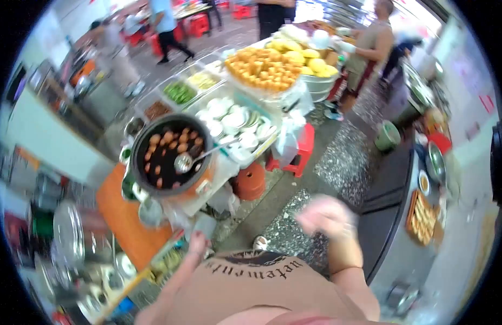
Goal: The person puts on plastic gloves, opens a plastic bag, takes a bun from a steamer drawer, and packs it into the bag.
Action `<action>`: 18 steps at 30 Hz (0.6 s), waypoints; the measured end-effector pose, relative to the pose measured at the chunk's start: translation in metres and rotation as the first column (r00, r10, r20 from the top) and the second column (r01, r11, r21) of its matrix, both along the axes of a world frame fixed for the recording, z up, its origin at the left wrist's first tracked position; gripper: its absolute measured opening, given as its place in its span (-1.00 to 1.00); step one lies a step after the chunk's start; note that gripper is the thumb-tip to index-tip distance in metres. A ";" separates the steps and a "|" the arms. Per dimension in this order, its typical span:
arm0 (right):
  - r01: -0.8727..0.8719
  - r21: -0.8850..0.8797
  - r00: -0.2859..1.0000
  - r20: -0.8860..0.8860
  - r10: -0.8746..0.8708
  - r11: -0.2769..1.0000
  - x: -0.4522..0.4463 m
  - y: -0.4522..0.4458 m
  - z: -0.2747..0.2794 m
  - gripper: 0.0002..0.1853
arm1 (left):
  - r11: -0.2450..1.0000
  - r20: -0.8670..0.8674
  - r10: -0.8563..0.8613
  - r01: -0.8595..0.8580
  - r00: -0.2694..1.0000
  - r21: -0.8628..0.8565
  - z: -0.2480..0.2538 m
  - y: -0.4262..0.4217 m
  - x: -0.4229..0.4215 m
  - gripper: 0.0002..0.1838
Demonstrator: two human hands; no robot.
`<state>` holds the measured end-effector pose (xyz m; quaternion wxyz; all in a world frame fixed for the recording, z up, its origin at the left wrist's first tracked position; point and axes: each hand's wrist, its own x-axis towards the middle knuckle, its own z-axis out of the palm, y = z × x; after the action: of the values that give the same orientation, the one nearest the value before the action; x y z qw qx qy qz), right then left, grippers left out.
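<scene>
My right hand point(328, 216) is raised in front of my body, to the right of the middle, above the speckled floor. It is smeared by motion, so its fingers and anything in them cannot be made out. Lower and to the left, my left hand point(196, 244) is beside the table's near corner, close to a greyish flat object point(205, 226); whether it holds that object is unclear. Ahead of it stands a pot of dark liquid point(163, 174) with eggs and a ladle point(183, 162) in it.
Beyond the pot are a tray of white dishes point(234, 122), fried pieces point(261, 70) and yellow buns point(316, 65). A red stool point(302, 151) stands by the table. At right, a counter point(392, 254) bears a food tray point(421, 219). Several people stand farther back.
</scene>
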<state>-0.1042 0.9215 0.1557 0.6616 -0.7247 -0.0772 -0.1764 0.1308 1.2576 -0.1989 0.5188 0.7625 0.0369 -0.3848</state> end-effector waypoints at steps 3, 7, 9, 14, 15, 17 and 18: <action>-0.540 -0.317 0.621 0.475 0.623 0.780 -0.030 -0.005 0.101 -0.76 | 0.967 0.044 -0.245 0.248 0.968 -0.067 0.024 -0.051 -0.003 -0.61; -0.658 -0.526 0.277 0.495 0.823 0.538 -0.030 0.033 0.154 -0.75 | 0.935 0.260 -0.299 0.336 0.918 -0.114 0.094 -0.098 -0.022 -0.61; -0.692 -0.545 0.203 0.482 0.852 0.474 -0.025 0.046 0.163 -0.75 | 0.918 0.135 -0.230 0.261 0.964 -0.300 0.120 -0.102 -0.032 -0.66; -0.760 -0.553 0.055 0.466 0.883 0.340 0.003 0.076 0.167 -0.73 | 0.901 0.011 -0.161 0.152 0.987 -0.406 0.139 -0.068 -0.032 -0.70; -0.773 -0.547 0.040 0.464 0.885 0.322 0.010 0.083 0.167 -0.73 | 0.900 0.021 -0.153 0.148 0.988 -0.410 0.140 -0.056 -0.029 -0.70; -0.799 -0.531 0.013 0.454 0.891 0.282 0.031 0.098 0.164 -0.73 | 0.898 0.080 -0.123 0.146 0.989 -0.415 0.147 -0.029 -0.017 -0.70; -0.820 -0.514 -0.009 0.449 0.894 0.250 0.041 0.107 0.161 -0.72 | 0.897 0.076 -0.116 0.137 0.990 -0.421 0.146 -0.014 -0.013 -0.70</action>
<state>-0.0635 1.0288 0.3167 0.5075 -0.4310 -0.7458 0.0202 0.1173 1.2435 -0.0530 0.6470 0.6410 -0.1102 -0.3979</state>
